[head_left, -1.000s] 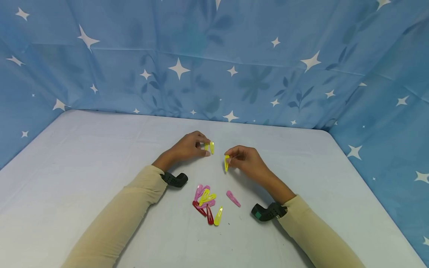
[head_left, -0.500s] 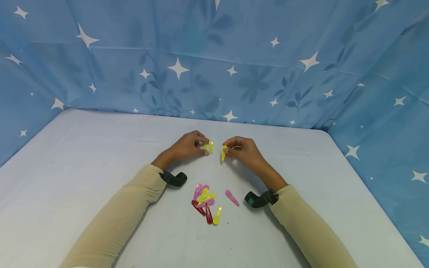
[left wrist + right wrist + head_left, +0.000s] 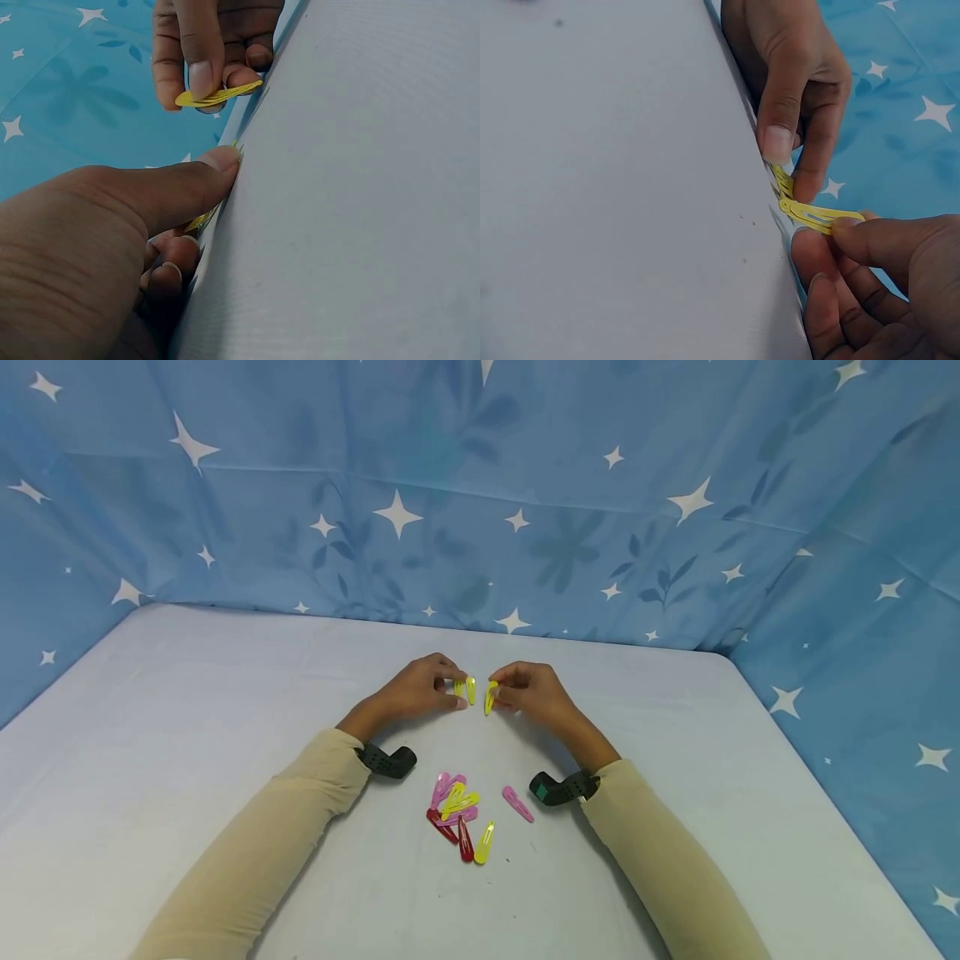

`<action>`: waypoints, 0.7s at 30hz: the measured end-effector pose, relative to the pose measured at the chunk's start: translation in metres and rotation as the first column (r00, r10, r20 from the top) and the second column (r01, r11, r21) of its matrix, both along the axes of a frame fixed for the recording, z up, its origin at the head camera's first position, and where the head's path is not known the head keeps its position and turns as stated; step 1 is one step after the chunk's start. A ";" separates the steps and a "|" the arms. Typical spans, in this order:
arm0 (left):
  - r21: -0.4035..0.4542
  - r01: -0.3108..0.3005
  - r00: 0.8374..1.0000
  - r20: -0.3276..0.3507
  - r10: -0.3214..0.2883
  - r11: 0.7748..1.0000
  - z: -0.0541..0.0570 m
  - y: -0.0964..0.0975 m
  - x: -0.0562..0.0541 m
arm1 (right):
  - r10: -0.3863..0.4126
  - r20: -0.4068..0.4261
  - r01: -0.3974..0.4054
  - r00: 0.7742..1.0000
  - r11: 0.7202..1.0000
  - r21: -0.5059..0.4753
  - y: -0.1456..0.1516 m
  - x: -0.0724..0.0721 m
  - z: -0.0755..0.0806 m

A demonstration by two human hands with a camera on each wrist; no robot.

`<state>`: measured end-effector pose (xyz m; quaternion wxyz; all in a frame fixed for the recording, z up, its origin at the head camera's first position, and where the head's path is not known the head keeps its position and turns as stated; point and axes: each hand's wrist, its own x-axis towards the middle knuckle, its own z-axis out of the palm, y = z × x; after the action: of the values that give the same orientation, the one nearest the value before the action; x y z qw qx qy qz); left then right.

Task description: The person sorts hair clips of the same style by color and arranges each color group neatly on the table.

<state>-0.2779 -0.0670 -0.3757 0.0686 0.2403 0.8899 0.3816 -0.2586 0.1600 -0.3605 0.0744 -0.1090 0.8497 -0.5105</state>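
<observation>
Struggling to tell home from studio, but it's looking like a curtained-off filming spot: starry blue cloth is hanging behind and beside a white table, and black wrist cameras are showing.

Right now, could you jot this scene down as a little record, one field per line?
Left hand: holds yellow hair clips
Right hand: pinches another yellow clip
Cluster nearer the person: pink clips, yellow clips and red clips, some overlapping
Right of cluster: single pink clip
Surface: white table
Backdrop: blue curtain, white stars
</observation>
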 end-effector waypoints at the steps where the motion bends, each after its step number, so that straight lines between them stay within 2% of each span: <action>1: -0.001 0.001 1.000 -0.002 -0.001 1.000 0.000 0.000 0.000 | 0.000 0.002 0.000 1.000 1.000 0.005 -0.001 -0.002 0.000; 9: -0.003 0.000 1.000 -0.001 0.000 1.000 0.000 0.000 -0.001 | 0.003 -0.039 0.000 0.999 0.998 0.070 -0.007 -0.010 0.001; 21: 0.020 0.016 1.000 -0.011 -0.016 1.000 -0.001 -0.001 -0.001 | -0.021 -0.042 0.028 0.999 0.988 0.154 -0.014 -0.017 -0.001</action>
<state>-0.2788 -0.0682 -0.3766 0.0645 0.2500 0.8844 0.3888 -0.2760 0.1459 -0.3618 0.0594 -0.1026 0.8893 -0.4417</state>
